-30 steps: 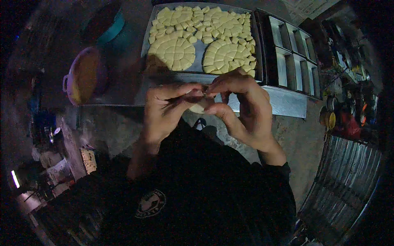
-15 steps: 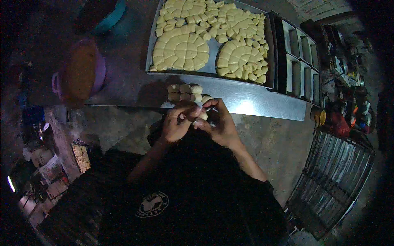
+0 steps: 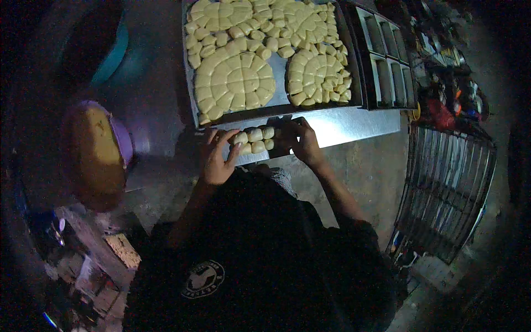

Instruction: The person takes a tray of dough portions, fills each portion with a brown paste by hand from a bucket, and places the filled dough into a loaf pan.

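A small block of pale dough balls, set side by side in two rows, lies on the metal table in front of me. At its left end is my left hand, fingers spread, the fingertips against the nearest ball. On the other side my right hand hovers close to the block, its fingers bent and apart in deep shadow; I see nothing held in it. Just beyond, a large tray carries scored yellow dough rounds and many loose small pieces.
Dark rectangular tins stand right of the tray. A purple tub with something brownish-yellow over it is at left, a teal basin behind. The table's near edge runs close to me. A wire rack stands at lower right.
My hands were together at the table edge, fingers pinching something small and whitish. They have parted and moved forward to either end of the dough balls. The view has shifted.
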`<action>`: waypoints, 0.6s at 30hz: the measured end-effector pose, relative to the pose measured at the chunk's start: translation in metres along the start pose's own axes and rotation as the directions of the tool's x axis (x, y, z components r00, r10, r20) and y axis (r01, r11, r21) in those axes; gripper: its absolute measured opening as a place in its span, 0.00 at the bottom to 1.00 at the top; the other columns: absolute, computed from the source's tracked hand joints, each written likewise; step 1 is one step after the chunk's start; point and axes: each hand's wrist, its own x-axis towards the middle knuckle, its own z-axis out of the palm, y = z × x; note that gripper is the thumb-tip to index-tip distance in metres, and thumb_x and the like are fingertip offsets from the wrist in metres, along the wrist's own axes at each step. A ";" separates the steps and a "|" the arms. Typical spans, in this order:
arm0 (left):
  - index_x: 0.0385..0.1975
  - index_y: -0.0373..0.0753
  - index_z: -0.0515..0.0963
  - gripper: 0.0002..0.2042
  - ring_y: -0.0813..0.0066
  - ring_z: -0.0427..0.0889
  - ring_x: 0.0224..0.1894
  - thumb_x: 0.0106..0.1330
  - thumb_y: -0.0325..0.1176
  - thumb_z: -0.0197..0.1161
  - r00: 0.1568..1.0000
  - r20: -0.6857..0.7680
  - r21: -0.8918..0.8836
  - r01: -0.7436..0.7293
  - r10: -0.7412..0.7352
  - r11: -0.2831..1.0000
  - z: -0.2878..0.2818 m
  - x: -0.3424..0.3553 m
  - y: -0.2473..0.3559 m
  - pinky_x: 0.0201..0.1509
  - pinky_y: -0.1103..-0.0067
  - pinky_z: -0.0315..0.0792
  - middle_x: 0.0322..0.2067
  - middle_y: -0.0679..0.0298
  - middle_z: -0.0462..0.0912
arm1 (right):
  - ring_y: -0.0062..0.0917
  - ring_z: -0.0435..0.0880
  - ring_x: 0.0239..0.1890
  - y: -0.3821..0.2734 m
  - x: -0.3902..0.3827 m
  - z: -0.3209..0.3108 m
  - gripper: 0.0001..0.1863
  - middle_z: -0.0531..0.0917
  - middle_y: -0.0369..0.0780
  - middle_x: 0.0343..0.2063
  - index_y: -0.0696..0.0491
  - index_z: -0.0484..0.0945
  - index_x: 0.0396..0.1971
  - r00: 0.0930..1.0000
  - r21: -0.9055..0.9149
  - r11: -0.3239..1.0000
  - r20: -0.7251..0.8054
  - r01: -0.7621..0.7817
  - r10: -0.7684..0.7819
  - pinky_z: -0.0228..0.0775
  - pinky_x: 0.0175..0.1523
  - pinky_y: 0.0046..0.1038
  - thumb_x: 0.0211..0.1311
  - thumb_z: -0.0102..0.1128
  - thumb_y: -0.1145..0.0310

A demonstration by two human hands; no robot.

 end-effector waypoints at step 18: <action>0.66 0.40 0.62 0.26 0.54 0.70 0.61 0.69 0.38 0.56 0.992 0.120 0.148 -0.041 0.023 0.988 0.074 -0.024 -0.071 0.69 0.64 0.59 0.60 0.50 0.70 | 0.34 0.73 0.59 0.047 0.047 0.050 0.31 0.72 0.31 0.60 0.43 0.73 0.61 0.630 -0.123 0.632 0.346 0.765 -0.696 0.75 0.57 0.38 0.53 0.60 0.61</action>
